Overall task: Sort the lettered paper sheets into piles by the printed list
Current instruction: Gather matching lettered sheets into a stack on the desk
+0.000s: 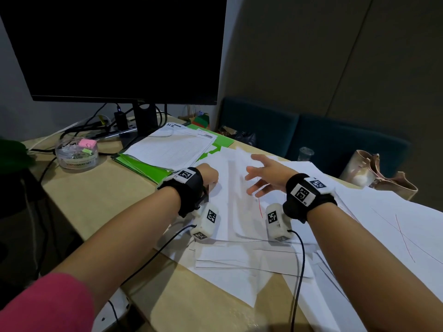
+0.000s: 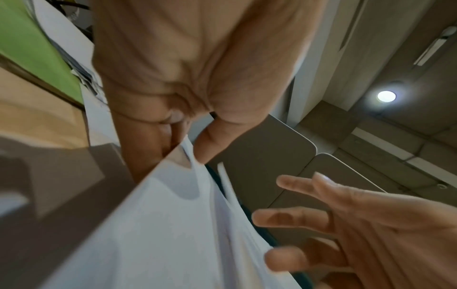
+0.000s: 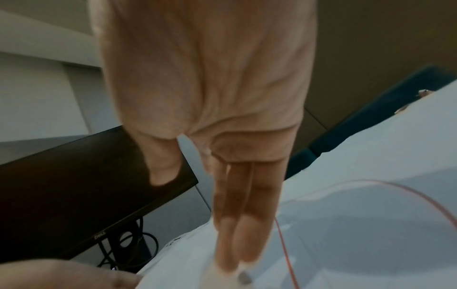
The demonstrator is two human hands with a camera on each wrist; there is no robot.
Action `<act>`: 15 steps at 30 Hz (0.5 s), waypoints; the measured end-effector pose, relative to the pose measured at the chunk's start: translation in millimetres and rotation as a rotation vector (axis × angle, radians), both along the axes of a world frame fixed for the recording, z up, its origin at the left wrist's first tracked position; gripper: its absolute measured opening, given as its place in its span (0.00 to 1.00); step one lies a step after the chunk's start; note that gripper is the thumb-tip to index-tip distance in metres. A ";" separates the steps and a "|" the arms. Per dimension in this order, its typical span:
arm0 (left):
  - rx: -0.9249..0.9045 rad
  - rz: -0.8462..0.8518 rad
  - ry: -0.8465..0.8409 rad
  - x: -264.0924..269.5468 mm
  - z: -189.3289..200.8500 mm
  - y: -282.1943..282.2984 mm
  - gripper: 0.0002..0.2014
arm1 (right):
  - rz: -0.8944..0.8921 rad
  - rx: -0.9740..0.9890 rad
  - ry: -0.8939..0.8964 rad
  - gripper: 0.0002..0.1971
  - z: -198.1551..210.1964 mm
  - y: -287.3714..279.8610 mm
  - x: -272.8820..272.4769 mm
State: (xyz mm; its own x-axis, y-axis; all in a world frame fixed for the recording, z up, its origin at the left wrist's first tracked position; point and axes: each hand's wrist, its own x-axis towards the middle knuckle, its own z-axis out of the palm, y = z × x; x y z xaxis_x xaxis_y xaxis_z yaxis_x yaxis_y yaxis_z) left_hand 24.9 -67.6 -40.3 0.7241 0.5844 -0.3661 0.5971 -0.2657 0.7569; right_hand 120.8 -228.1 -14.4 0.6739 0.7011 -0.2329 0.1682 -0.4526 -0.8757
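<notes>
Sheets lie loose at the worktop centre; the left hand pinches one corner, the right hand hovers spread at 3 o'clock. A quick pull could drag neighbours and mix piles.

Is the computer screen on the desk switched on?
No, the monitor shows a wholly black screen in the head view, with no picture or light on it.

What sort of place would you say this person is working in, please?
Most likely an office desk. A dark monitor stands at the back, a green folder with printed forms lies under it, and a clear tub labelled as a stationery set sits beside loose white sheets.
</notes>
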 end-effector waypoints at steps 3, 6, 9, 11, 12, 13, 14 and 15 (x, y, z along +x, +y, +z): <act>-0.133 0.078 -0.079 -1.1 -3.4 -1.6 0.21 | -0.074 -0.085 -0.158 0.24 -4.8 3.3 7.9; -0.235 0.112 -0.136 -2.0 -5.0 1.1 0.28 | -0.143 -0.347 -0.409 0.22 -8.8 -4.4 22.1; -0.250 0.108 -0.137 0.0 -7.3 2.2 0.34 | -0.109 -0.627 -0.456 0.18 -9.8 -20.9 33.4; -0.202 0.102 -0.114 0.2 -5.4 0.3 0.34 | -0.099 -0.723 -0.416 0.11 -5.7 -35.5 33.8; -0.168 0.094 -0.096 0.4 -4.4 -0.9 0.34 | -0.101 -0.762 -0.403 0.06 -3.4 -42.5 35.1; -0.135 0.079 -0.075 2.0 -5.1 -1.1 0.33 | -0.095 -0.788 -0.393 0.05 -1.1 -50.3 36.3; -0.102 0.059 -0.053 3.1 -4.8 -2.1 0.31 | -0.092 -0.808 -0.366 0.05 1.3 -56.6 37.2; -0.072 0.040 -0.031 4.3 -4.5 -3.5 0.29 | -0.097 -0.816 -0.312 0.05 2.3 -61.5 38.0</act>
